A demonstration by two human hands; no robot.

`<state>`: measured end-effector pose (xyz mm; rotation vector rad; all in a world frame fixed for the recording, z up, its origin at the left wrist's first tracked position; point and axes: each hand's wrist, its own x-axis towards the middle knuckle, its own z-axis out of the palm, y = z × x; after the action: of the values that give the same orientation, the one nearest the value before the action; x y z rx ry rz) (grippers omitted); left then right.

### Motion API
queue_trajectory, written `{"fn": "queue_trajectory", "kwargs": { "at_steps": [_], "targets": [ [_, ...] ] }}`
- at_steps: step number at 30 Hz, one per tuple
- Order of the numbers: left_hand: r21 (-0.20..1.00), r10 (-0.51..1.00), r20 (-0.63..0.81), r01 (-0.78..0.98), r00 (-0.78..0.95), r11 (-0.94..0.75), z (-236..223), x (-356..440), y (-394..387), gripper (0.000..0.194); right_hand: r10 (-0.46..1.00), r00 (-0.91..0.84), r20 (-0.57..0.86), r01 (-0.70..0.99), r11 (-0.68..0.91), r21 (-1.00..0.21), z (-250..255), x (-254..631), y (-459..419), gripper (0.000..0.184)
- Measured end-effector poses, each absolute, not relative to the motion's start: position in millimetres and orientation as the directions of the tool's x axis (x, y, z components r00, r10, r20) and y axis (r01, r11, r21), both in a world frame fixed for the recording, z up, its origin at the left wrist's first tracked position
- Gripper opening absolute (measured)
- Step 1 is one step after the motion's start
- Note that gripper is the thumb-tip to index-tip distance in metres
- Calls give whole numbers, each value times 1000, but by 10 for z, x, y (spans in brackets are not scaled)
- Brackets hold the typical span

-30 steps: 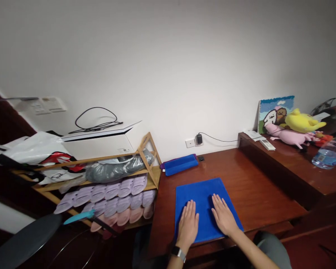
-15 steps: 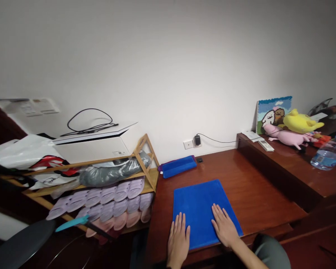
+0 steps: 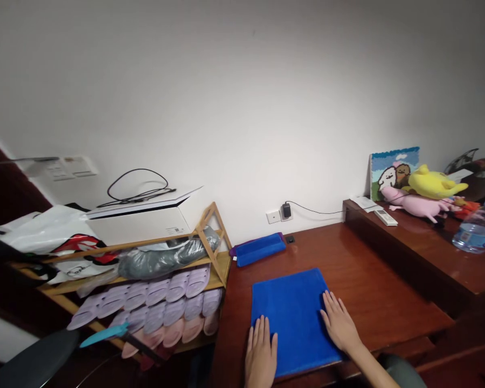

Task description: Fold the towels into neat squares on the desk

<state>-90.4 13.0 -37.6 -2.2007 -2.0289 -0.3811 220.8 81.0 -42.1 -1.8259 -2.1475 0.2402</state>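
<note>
A flat, folded blue cloth (image 3: 293, 315) lies on the red-brown wooden desk (image 3: 367, 280) in front of me. My left hand (image 3: 261, 353) rests flat at the cloth's near left edge, fingers stretched out and together, half on the cloth and half on the wood. My right hand (image 3: 339, 323) lies flat on the cloth's right edge, fingers spread. Neither hand holds anything. A second blue cloth, rolled or folded thick (image 3: 258, 249), sits farther back by the wall.
A bamboo shoe rack (image 3: 210, 245) with several pale slippers (image 3: 165, 302) stands left of the desk, with a white box (image 3: 139, 218) and a cable on top. A raised shelf (image 3: 428, 242) at right carries plush toys (image 3: 424, 196), a remote (image 3: 384, 217) and a water bottle (image 3: 475, 227). A charger (image 3: 285, 209) sits in the wall socket.
Both hands slid apart across the cloth: the left moved down to its near left edge, the right out to its right edge. The view shifted slightly.
</note>
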Motion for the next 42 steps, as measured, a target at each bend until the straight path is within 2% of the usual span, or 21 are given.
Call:
{"fn": "queue_trajectory", "kwargs": {
  "at_steps": [2,7,14,18,24,28,32,35,42],
  "targets": [
    [101,950,277,979,141,-175,-201,-667,250,58,980,-149,130,925,185,-333,-327,2145,934,70],
    [166,913,255,915,320,-367,112,73,775,58,980,-195,35,929,196,-313,-265,2088,1101,70],
    [170,909,186,899,373,-404,-60,725,1498,58,976,-219,-15,933,205,-297,-222,2097,1077,69],
    [158,935,152,926,320,-342,-195,436,1661,57,981,-194,-3,933,184,-310,-214,2087,1079,70],
    [76,990,122,994,73,-82,-175,-826,1731,58,984,-180,-3,936,171,-309,-278,2079,1078,72],
    [48,986,137,994,95,-103,-213,-1184,1693,58,985,-169,23,944,168,-283,-111,1929,1359,71],
    [59,982,167,993,92,-103,-238,-1133,1671,58,962,-274,13,917,266,-298,77,1754,1802,70],
    [78,982,159,991,99,-112,-240,-1130,1670,58,956,-291,-33,914,268,-304,11,1731,1982,72],
    [94,983,162,990,85,-101,-257,-1165,1668,60,973,-231,-1,926,220,-306,-214,1801,1979,71]
  ]
}}
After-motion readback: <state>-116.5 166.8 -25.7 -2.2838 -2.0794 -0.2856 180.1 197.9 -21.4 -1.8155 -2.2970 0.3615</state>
